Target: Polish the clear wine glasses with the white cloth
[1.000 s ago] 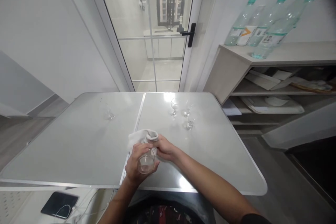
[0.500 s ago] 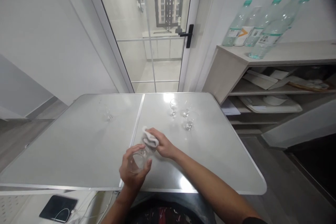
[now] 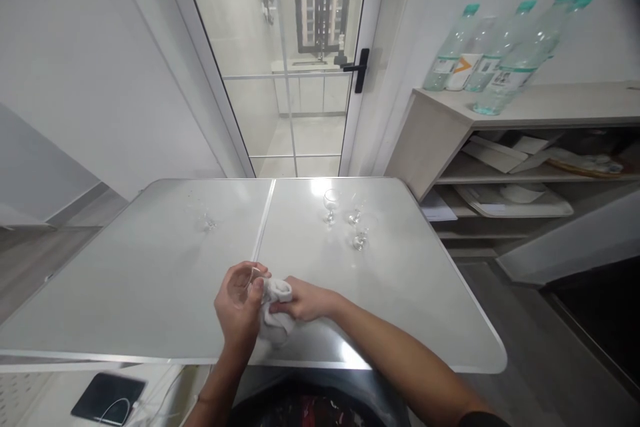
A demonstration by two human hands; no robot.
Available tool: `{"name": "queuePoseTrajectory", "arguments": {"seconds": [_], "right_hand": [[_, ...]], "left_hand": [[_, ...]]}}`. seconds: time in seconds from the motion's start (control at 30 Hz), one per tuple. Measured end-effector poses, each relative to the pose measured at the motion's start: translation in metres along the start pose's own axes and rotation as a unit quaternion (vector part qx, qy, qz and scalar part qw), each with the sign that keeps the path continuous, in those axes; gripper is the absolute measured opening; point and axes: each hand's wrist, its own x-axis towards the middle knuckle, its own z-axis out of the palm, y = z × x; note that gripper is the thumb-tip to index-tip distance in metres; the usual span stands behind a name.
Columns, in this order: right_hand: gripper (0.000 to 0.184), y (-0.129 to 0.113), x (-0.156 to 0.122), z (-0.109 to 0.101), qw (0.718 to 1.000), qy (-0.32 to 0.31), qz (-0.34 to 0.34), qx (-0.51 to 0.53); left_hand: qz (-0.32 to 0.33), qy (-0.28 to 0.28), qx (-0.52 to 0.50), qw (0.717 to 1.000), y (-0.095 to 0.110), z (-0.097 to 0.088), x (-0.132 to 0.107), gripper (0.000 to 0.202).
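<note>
My left hand (image 3: 237,303) is wrapped round the bowl of a clear stemmed glass (image 3: 245,283), tilted on its side above the table. A white cloth (image 3: 277,320) is bunched in my right hand (image 3: 305,300), pressed against the stem end of that glass. The cloth hides the foot of the glass. Farther back on the right half of the table stand three more stemmed glasses, among them a left one (image 3: 330,203) and a front one (image 3: 360,239). One other glass (image 3: 206,220) is on the left half.
The grey table (image 3: 150,280) has a metal seam down its middle. A glass door (image 3: 310,127) is behind it. At right, a shelf unit (image 3: 440,127) bears several plastic bottles (image 3: 515,73). A dark tablet (image 3: 109,397) with a cable lies below the front edge.
My right hand has come down and nearer to me with the cloth, which now covers the stem end. My left hand has turned the glass and shifted slightly left and up.
</note>
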Motion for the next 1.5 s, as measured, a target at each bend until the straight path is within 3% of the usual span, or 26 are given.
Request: {"name": "queuePoseTrajectory", "arguments": {"seconds": [0.1, 0.17, 0.23, 0.3, 0.37, 0.4, 0.47, 0.53, 0.57, 0.6, 0.67, 0.77, 0.83, 0.9, 1.03, 1.27, 1.43, 1.5], "right_hand": [[0.006, 0.001, 0.006, 0.012, 0.973, 0.099, -0.007, -0.208], [0.003, 0.005, 0.010, 0.022, 0.947, 0.148, -0.027, -0.286], [0.005, 0.009, 0.011, 0.028, 0.942, 0.200, -0.050, -0.266], [0.010, 0.009, 0.008, 0.025, 0.945, 0.278, -0.057, -0.165], [0.014, 0.005, 0.003, 0.012, 0.928, 0.362, -0.046, -0.071], [0.013, 0.002, -0.001, 0.002, 0.917, 0.391, -0.046, -0.073], [0.013, -0.007, -0.008, -0.020, 0.928, 0.345, -0.035, -0.137], [0.033, -0.016, -0.015, -0.038, 0.960, 0.193, 0.013, -0.203], [0.044, -0.019, -0.017, -0.042, 0.961, 0.108, 0.040, -0.252], [0.052, -0.022, -0.019, -0.042, 0.945, 0.038, 0.068, -0.317], [0.053, -0.024, -0.018, -0.032, 0.892, -0.011, 0.118, -0.436], [0.050, -0.022, -0.011, -0.002, 0.850, -0.002, 0.130, -0.510], [0.054, -0.019, -0.006, 0.015, 0.834, 0.040, 0.156, -0.528], [0.048, -0.015, -0.002, 0.024, 0.831, 0.036, 0.178, -0.526], [0.034, -0.010, -0.001, 0.021, 0.831, 0.023, 0.212, -0.513], [0.032, -0.009, -0.004, 0.014, 0.833, 0.040, 0.234, -0.500], [0.035, -0.008, -0.005, 0.008, 0.820, 0.065, 0.277, -0.496], [0.042, -0.009, -0.007, 0.002, 0.796, 0.103, 0.312, -0.508]], "left_hand": [[0.045, 0.062, 0.034, 0.996, -0.004, 0.007, -0.007, 0.036], [0.076, 0.100, 0.036, 0.991, -0.005, 0.012, -0.007, 0.040], [0.086, 0.119, 0.022, 0.989, -0.004, 0.016, -0.005, 0.039], [0.092, 0.125, 0.010, 0.988, -0.003, 0.017, 0.000, 0.036], [0.102, 0.135, 0.031, 0.985, -0.003, 0.014, 0.006, 0.034], [0.101, 0.138, 0.055, 0.984, -0.003, 0.013, 0.009, 0.034], [0.082, 0.123, 0.115, 0.982, -0.004, 0.009, 0.015, 0.035], [0.059, 0.089, 0.162, 0.981, -0.007, 0.008, 0.019, 0.036], [0.055, 0.072, 0.176, 0.980, -0.009, 0.008, 0.022, 0.038], [0.057, 0.058, 0.184, 0.980, -0.012, 0.009, 0.024, 0.040], [0.062, 0.035, 0.184, 0.980, -0.017, 0.012, 0.027, 0.045], [0.049, 0.008, 0.165, 0.985, -0.024, 0.020, 0.029, 0.048], [0.033, -0.008, 0.156, 0.987, -0.029, 0.028, 0.028, 0.049], [0.021, -0.023, 0.153, 0.988, -0.033, 0.035, 0.026, 0.050], [0.000, -0.066, 0.143, 0.988, -0.038, 0.046, 0.022, 0.049], [-0.008, -0.126, 0.121, 0.985, -0.044, 0.060, 0.026, 0.046], [0.024, -0.162, 0.139, 0.977, -0.045, 0.065, 0.027, 0.081], [0.056, -0.143, 0.160, 0.975, -0.049, 0.058, 0.029, 0.079]]}}
